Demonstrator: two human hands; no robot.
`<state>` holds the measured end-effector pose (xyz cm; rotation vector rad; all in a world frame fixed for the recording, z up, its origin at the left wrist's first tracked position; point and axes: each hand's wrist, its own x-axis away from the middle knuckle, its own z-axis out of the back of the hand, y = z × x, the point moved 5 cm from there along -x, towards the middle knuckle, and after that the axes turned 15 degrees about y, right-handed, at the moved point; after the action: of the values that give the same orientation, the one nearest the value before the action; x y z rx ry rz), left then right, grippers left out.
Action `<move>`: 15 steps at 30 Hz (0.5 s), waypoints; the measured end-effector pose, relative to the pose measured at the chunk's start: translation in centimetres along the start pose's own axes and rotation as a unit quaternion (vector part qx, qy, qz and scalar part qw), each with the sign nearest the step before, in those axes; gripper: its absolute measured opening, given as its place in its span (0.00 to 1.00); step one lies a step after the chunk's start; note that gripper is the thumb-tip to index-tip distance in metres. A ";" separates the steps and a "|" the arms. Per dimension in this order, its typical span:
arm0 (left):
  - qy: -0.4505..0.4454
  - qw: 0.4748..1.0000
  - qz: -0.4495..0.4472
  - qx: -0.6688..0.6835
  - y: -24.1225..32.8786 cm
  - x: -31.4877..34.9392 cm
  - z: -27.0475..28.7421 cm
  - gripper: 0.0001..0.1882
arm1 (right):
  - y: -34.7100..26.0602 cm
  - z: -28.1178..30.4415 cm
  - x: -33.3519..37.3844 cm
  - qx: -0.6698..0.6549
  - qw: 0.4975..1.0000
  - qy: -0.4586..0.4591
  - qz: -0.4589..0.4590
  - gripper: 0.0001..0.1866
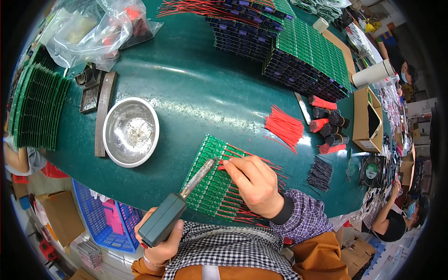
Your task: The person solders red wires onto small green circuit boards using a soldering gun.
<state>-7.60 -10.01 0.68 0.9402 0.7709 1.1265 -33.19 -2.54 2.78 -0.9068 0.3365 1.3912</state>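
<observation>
Two hands busy: right hand [256,182] pinches a red wire [221,168], left hand [161,250] wraps the soldering iron [163,219]; green PCB panel [205,196] lies on table [200,107] before me. I'd keep wire dead still under tip [211,165].

Towards five o'clock, our right hand [256,182] hides part of the board [205,196]; whether the iron [167,213] touches the wire [220,167] is too small to tell. At seven, the iron covers part of our left hand [163,249]. At ten, the top edge crops the bag [100,35].
</observation>
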 end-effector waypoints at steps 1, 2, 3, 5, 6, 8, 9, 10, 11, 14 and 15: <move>-0.003 1.000 -0.003 0.000 0.0 0.0 0.0 0.15 | 0.0 0.0 0.0 0.002 1.000 -0.001 0.000 0.18; -0.007 1.000 -0.006 0.000 0.0 -0.1 -0.1 0.15 | 0.0 0.0 0.0 0.002 1.000 -0.001 0.000 0.18; -0.007 1.000 -0.007 0.000 0.0 -0.1 -0.1 0.15 | 0.0 0.0 0.0 0.002 1.000 -0.003 0.000 0.18; -0.015 1.000 -0.021 -0.012 -0.1 -0.1 -0.1 0.15 | -0.1 0.0 0.0 0.003 1.000 -0.004 0.000 0.18; -0.015 1.000 -0.021 -0.012 0.0 -0.1 -0.1 0.15 | -0.1 0.0 -0.1 0.004 1.000 -0.005 0.000 0.18; -0.021 0.999 -0.021 -0.016 0.1 -0.1 -0.2 0.15 | 0.0 0.0 -0.1 0.005 1.000 -0.006 0.001 0.18; -0.022 0.999 -0.021 -0.016 0.1 -0.1 -0.3 0.15 | 0.0 -0.1 0.0 0.006 1.000 -0.005 0.001 0.18; -0.019 1.000 -0.014 -0.012 0.0 -0.1 -0.4 0.15 | 0.0 -0.1 0.0 0.006 1.000 -0.005 0.001 0.17; -0.017 1.000 -0.006 -0.009 0.0 -0.1 -0.4 0.15 | 0.0 -0.1 0.0 0.006 1.000 -0.004 0.001 0.17; -0.016 1.000 -0.015 -0.008 0.0 -0.1 -0.3 0.14 | -0.1 -0.1 -0.1 0.008 1.000 -0.003 0.000 0.17; -0.016 1.000 -0.015 -0.008 0.0 0.0 -0.2 0.14 | -0.1 -0.1 -0.1 0.009 1.000 -0.002 -0.001 0.17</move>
<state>-7.74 -10.00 0.59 0.9284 0.7463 1.0881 -33.10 -2.67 2.85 -0.8894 0.3440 1.3868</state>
